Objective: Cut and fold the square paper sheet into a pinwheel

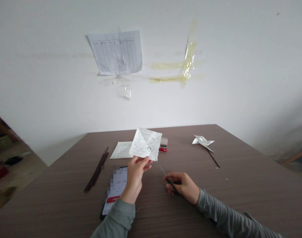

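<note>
My left hand [136,175] pinches the lower edge of a square sheet of printed paper [146,142] and holds it up above the table. Creases run across the sheet, and a small drawing shows at its right. In my right hand [182,185] is a pair of scissors [171,186] with dark handles; the fingers are wrapped round them. The blades point up and left, their tips at the sheet's lower right corner. Whether they have cut into the paper I cannot tell.
On the brown table [151,211] lie a phone [116,193] showing a timer, dark thin sticks [97,172], another printed sheet [119,150], a small red box [163,145] with tiny contents, and a paper pinwheel [202,142] on a stick. Behind stands a white wall [227,72].
</note>
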`<state>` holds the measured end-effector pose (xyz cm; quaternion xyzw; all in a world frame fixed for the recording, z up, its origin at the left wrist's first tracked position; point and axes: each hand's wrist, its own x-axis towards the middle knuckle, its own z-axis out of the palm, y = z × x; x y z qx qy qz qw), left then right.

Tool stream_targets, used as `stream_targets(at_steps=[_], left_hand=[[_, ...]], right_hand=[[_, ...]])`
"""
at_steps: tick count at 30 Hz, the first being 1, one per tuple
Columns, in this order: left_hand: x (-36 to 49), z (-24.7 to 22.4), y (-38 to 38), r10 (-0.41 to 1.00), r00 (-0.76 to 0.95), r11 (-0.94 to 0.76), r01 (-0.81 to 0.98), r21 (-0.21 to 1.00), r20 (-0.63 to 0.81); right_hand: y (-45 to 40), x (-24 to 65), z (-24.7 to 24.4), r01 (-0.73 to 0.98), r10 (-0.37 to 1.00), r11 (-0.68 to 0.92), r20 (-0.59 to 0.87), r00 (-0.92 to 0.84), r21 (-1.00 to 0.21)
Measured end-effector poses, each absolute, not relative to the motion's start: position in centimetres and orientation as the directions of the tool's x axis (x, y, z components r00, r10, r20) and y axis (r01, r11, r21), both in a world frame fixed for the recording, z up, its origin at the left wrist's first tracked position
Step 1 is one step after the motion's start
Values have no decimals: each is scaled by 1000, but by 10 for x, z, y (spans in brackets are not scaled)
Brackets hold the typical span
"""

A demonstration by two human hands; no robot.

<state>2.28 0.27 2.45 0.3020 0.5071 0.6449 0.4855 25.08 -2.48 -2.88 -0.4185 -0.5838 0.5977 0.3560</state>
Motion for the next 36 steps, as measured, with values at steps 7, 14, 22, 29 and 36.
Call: stream_targets(at_steps=[7, 14, 22, 29, 36], left_hand=[[26, 33, 0, 921, -365, -2, -349, 937, -134], [26, 35, -1, 919, -373, 12, -307, 952, -132], [26, 35, -3, 925, -360, 21, -273, 962, -123], [28, 38, -4, 926, -355, 32, -269, 963, -130], [29, 40, -5, 926, -352, 40, -266, 963, -136]], right_hand=[[-24, 252, -27, 101, 905, -71, -107, -413, -992], [-24, 253, -24, 114, 901, -67, -109, -420, -991], [-25, 251, -25, 99, 906, -61, -97, -412, -993], [-24, 252, -29, 71, 908, -61, -85, -411, -996], [-25, 250, -28, 67, 909, -65, -86, -408, -996]])
